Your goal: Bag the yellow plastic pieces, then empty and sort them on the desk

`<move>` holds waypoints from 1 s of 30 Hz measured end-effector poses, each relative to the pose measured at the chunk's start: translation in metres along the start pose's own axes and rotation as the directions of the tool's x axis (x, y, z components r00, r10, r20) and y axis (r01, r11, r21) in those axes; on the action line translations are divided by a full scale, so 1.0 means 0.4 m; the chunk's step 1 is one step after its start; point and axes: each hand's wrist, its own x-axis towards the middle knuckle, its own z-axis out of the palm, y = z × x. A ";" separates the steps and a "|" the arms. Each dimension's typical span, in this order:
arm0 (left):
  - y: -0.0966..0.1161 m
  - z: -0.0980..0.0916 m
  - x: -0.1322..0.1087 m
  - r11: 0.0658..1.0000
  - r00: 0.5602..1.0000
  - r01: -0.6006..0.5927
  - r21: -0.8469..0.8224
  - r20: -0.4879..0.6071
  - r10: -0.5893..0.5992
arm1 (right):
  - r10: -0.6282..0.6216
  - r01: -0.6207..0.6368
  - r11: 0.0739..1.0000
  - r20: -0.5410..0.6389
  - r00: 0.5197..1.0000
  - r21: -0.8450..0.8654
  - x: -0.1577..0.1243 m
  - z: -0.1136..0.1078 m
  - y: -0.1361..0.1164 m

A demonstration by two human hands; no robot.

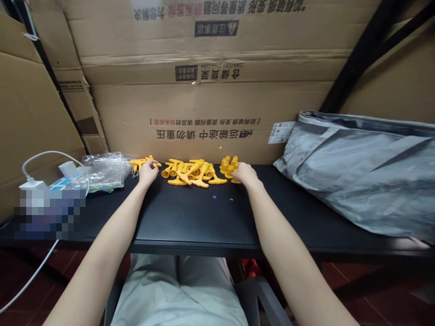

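At the back left of the black table, my left hand (148,173) is closed with its fingertips on a yellow T-shaped handle (156,163). Beside it lie several yellow T-handles with silvery spiral shafts (136,166), which look like corkscrews. A loose pile of yellow T-handles with hollow round sockets (197,173) spreads between my hands. On the right, several small yellow tube-shaped sleeves (225,165) stand upright in a cluster. My right hand (246,174) curls round a sleeve at the cluster's near right side; its fingertips are mostly hidden.
Clear plastic bags (105,170) and a power strip with a white charger and cable (34,188) sit at left. A large grey bag (360,172) covers the right side. Cardboard (210,104) walls the back. Two tiny specks lie on the black table (190,217).
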 end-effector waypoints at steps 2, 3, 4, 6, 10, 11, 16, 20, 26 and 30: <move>-0.007 0.002 0.003 0.984 0.997 0.081 -0.158 0.026 -0.078 | -0.027 0.027 1.000 -0.005 1.000 0.009 0.008 0.009 0.002; -0.009 0.003 0.004 0.964 0.992 0.125 -0.235 0.044 -0.118 | -0.039 0.039 0.999 -0.005 0.999 0.011 0.011 0.012 0.002; -0.010 0.004 0.005 0.937 0.986 0.167 -0.306 0.060 -0.156 | -0.049 0.049 0.999 -0.005 0.999 0.009 0.012 0.015 0.002; -0.009 0.006 0.008 0.875 0.971 0.237 -0.423 0.092 -0.219 | -0.058 0.058 0.998 -0.005 0.998 0.004 0.013 0.019 0.002; -0.005 0.002 0.017 0.725 0.938 0.344 -0.597 0.188 -0.291 | -0.061 0.061 0.998 0.011 0.998 0.011 0.005 0.016 0.000; -0.004 0.000 0.019 0.683 0.930 0.363 -0.634 0.207 -0.303 | -0.054 0.054 0.998 0.014 0.998 0.009 0.002 0.014 -0.002; 0.004 -0.012 0.019 0.523 0.923 0.366 -0.770 0.229 -0.309 | 0.007 -0.012 0.999 -0.096 0.995 -0.050 -0.020 -0.003 -0.023; 0.009 -0.019 0.019 0.452 0.920 0.369 -0.812 0.249 -0.304 | -0.089 0.081 0.995 -0.162 0.983 -0.060 -0.042 -0.009 -0.051; -0.011 -0.005 0.027 0.630 0.941 0.274 -0.727 0.068 -0.331 | -0.237 0.222 0.971 -0.215 0.947 -0.092 -0.064 0.013 -0.086; -0.051 0.010 0.031 0.859 0.970 0.184 -0.477 -0.052 -0.237 | -0.321 0.309 0.947 -0.232 0.918 -0.088 -0.068 0.032 -0.101</move>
